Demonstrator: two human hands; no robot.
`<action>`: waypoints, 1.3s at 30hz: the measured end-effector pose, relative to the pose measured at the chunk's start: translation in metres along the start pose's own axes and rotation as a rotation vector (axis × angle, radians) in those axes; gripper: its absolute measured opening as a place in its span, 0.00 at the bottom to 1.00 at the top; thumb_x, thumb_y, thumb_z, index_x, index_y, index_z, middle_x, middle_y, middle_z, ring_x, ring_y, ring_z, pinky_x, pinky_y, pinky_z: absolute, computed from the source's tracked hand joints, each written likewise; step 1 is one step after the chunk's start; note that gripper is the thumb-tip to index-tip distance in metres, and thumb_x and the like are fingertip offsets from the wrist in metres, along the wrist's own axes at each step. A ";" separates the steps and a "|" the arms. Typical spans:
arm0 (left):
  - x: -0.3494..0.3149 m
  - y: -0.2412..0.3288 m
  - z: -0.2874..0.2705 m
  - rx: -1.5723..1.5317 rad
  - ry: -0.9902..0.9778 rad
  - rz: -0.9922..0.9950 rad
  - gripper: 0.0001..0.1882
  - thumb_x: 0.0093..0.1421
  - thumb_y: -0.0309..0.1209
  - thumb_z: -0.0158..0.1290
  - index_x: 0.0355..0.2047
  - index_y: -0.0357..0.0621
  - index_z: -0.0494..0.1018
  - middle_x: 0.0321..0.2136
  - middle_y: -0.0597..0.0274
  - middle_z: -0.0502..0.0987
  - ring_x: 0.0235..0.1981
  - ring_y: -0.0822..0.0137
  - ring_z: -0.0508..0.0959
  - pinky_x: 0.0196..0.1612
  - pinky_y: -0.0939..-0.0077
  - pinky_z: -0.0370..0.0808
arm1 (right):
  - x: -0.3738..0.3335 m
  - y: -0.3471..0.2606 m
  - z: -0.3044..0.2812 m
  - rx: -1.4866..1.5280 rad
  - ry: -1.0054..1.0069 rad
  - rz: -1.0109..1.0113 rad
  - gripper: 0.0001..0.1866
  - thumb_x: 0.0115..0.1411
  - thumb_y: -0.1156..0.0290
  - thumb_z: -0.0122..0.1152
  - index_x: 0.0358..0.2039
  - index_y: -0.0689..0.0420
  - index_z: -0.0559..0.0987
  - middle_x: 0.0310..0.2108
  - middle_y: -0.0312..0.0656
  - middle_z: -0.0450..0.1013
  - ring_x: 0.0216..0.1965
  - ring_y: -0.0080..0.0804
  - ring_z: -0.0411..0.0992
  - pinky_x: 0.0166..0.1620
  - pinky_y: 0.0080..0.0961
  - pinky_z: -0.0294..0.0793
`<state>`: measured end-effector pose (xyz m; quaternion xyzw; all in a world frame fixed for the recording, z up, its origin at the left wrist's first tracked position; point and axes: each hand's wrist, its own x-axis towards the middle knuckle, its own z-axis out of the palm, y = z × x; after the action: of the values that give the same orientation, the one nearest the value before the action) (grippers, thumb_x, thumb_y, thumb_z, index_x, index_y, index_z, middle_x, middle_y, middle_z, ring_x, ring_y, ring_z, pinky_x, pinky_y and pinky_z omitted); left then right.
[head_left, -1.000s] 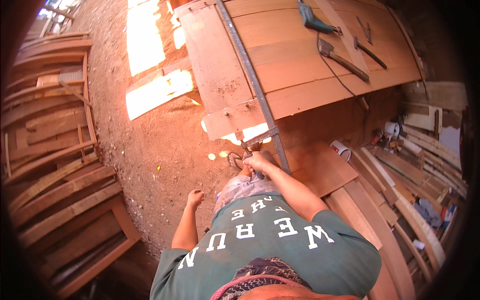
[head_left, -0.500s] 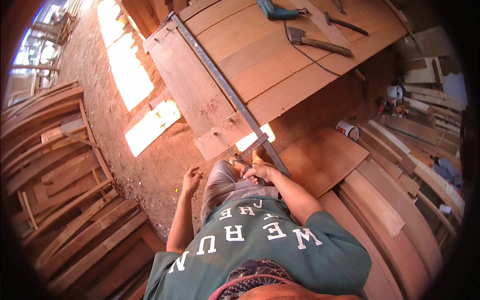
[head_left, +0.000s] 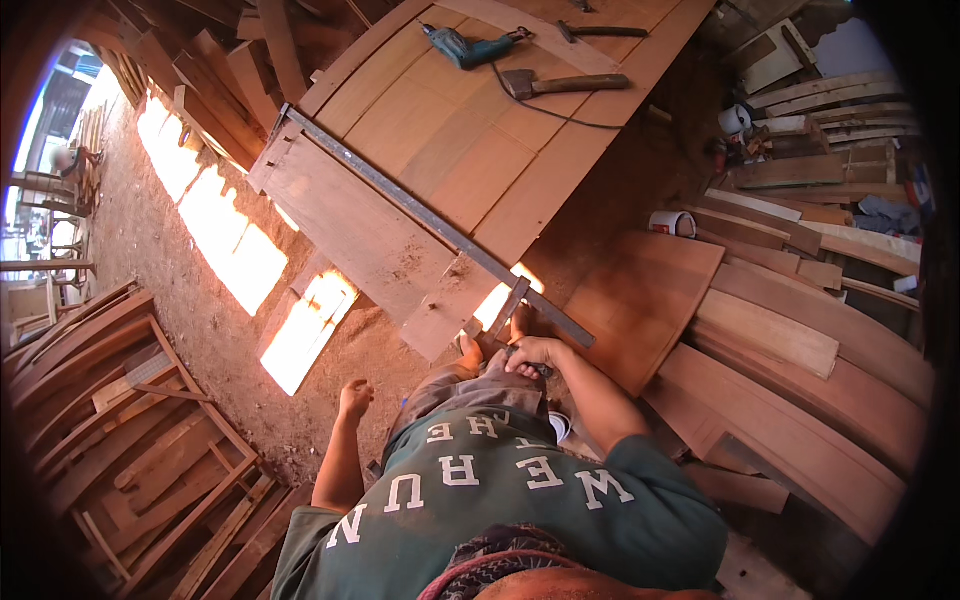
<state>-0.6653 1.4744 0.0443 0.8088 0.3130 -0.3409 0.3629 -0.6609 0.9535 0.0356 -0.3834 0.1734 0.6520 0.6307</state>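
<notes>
A long metal bar clamp [head_left: 400, 206] lies across the wooden door panel [head_left: 440, 140], spanning it from the far left edge to the near edge. My right hand [head_left: 532, 354] is wrapped round the clamp's screw handle, close to my knees and just outside the panel's near edge. The sliding jaw [head_left: 512, 303] sits beside that edge. My left hand [head_left: 356, 399] hangs in the air over the floor at the left, its fingers loosely curled in, with nothing visible in them. Sawdust or shavings lie on the panel's end board [head_left: 370, 240].
On the panel rest a teal power drill [head_left: 470, 47] with its cord, a hatchet [head_left: 565, 84] and a hammer [head_left: 600, 31]. Stacked boards [head_left: 780, 400] lie at the right beside a white bucket [head_left: 672, 224]. Wooden frames [head_left: 150, 430] stand at the left.
The whole view has shifted, so the panel and tools appear further left. My left hand's fingers have curled in. My right hand remains on the clamp handle.
</notes>
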 end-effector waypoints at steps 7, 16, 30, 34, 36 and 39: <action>0.013 0.029 -0.029 -0.330 -0.048 0.076 0.23 0.64 0.29 0.62 0.58 0.33 0.77 0.37 0.53 0.85 0.34 0.65 0.85 0.37 0.71 0.81 | 0.007 0.007 0.075 -0.928 1.029 -0.267 0.18 0.58 0.67 0.69 0.47 0.60 0.81 0.38 0.61 0.82 0.41 0.61 0.83 0.44 0.53 0.82; 0.019 0.012 -0.004 0.037 -0.161 0.055 0.26 0.63 0.31 0.64 0.60 0.35 0.77 0.35 0.52 0.86 0.32 0.65 0.85 0.35 0.69 0.81 | 0.018 0.013 0.017 -0.542 0.533 -0.084 0.14 0.58 0.68 0.72 0.42 0.60 0.81 0.30 0.46 0.82 0.26 0.37 0.80 0.31 0.35 0.82; 0.016 0.023 -0.011 -0.046 -0.097 -0.001 0.24 0.64 0.32 0.62 0.59 0.34 0.77 0.37 0.52 0.86 0.32 0.64 0.84 0.37 0.68 0.80 | 0.026 0.032 0.032 -0.963 1.050 -0.240 0.08 0.61 0.72 0.64 0.40 0.58 0.82 0.30 0.54 0.83 0.35 0.57 0.84 0.38 0.49 0.83; 0.016 0.037 -0.011 -0.100 -0.098 0.004 0.24 0.64 0.32 0.61 0.59 0.34 0.78 0.37 0.52 0.86 0.32 0.66 0.85 0.35 0.70 0.80 | 0.009 0.019 0.078 -0.942 1.102 -0.300 0.21 0.62 0.67 0.66 0.54 0.57 0.76 0.39 0.59 0.82 0.42 0.60 0.82 0.44 0.51 0.82; 0.020 0.064 -0.011 -0.131 -0.138 0.011 0.23 0.64 0.31 0.61 0.58 0.33 0.78 0.37 0.53 0.86 0.32 0.66 0.84 0.34 0.72 0.80 | 0.007 0.030 0.040 -0.938 0.877 -0.400 0.24 0.62 0.65 0.67 0.56 0.58 0.74 0.37 0.56 0.83 0.39 0.52 0.84 0.42 0.45 0.83; 0.061 0.071 -0.029 -0.343 -0.144 0.148 0.22 0.66 0.30 0.59 0.57 0.30 0.77 0.35 0.56 0.85 0.31 0.67 0.84 0.31 0.73 0.78 | -0.007 0.001 0.015 -0.316 0.264 -0.114 0.23 0.66 0.63 0.66 0.55 0.64 0.74 0.40 0.46 0.81 0.38 0.28 0.81 0.37 0.31 0.82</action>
<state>-0.5674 1.4751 0.0378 0.7293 0.2794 -0.3121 0.5410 -0.6667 0.9590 0.0505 -0.5689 0.1281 0.5786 0.5703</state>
